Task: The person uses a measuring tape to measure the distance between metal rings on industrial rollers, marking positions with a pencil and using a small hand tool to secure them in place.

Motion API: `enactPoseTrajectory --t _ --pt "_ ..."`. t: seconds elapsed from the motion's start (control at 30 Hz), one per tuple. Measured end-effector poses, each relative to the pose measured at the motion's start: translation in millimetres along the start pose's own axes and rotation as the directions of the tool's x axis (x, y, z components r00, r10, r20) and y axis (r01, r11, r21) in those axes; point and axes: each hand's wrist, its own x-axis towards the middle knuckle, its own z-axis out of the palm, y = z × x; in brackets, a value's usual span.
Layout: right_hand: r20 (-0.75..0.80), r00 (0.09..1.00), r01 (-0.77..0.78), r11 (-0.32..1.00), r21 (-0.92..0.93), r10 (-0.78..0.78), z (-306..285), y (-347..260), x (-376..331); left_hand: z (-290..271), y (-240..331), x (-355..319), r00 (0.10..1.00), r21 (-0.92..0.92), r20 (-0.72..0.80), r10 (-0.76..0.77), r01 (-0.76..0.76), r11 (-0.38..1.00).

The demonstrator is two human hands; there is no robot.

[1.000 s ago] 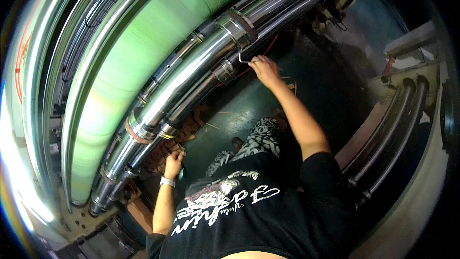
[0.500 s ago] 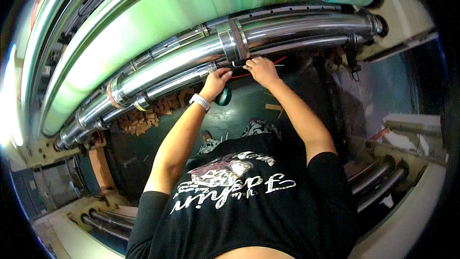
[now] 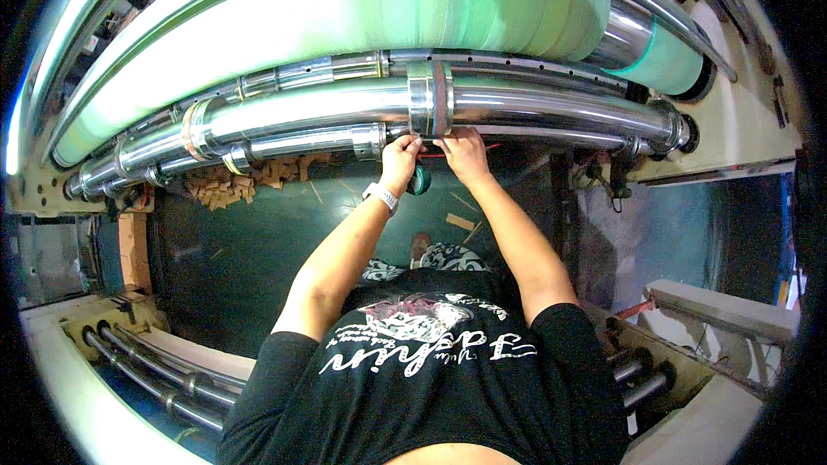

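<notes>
Out to the left of the grip, a heap of small brown cardboard offcuts (image 3: 226,187) lies on the dark green floor (image 3: 250,258) beneath the long polished steel roller (image 3: 301,112), which runs under a broad pale green drum (image 3: 345,17). A second ago only the right hand was up at the machine, while the left hung low near the roller's lower end; half a second ago the left had risen to join it, and now both hands sit side by side beneath the ridged steel collar (image 3: 429,99) that rings the roller. The left hand (image 3: 401,159), with a white wristband (image 3: 380,197) just below it, is curled with its fingers closed, though what they pinch is hidden by the hand itself. Just right of it, between the two hands, hangs a small teal roll of tape (image 3: 419,181), touching or nearly touching the left hand. The right hand (image 3: 463,155) is likewise closed against the underside of the roller, and a thin red strip (image 3: 441,155) shows between the two hands, apparently stretched from one to the other. As a judgement, the work has moved from a one-handed reach to a two-handed hold at the collar, with the strip held taut there. Further right, the roller ends in a dark bracket (image 3: 680,129).
</notes>
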Motion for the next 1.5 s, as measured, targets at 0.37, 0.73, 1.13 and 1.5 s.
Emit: enactPoseTrajectory --t 0.37,0.73,1.13,1.5 --pt "0.263 0.921 -0.249 0.954 -0.169 0.287 -21 -23 9 4 -2 6 0.997 -0.211 0.007 -0.075 0.075 0.975" --pt "0.456 0.722 -0.38 0.849 -0.367 0.521 -57 -89 37 -69 33 -18 0.875 0.086 0.414 -0.25 0.236 0.968" --pt "0.94 0.287 0.404 0.866 -0.294 0.185 -116 -99 176 -112 54 -44 0.862 0.296 0.445 -0.242 0.113 0.948" --pt "0.255 0.966 0.061 0.992 -0.109 -0.031 -111 -41 137 -101 82 -32 0.888 0.565 0.318 0.333 -0.459 0.686"
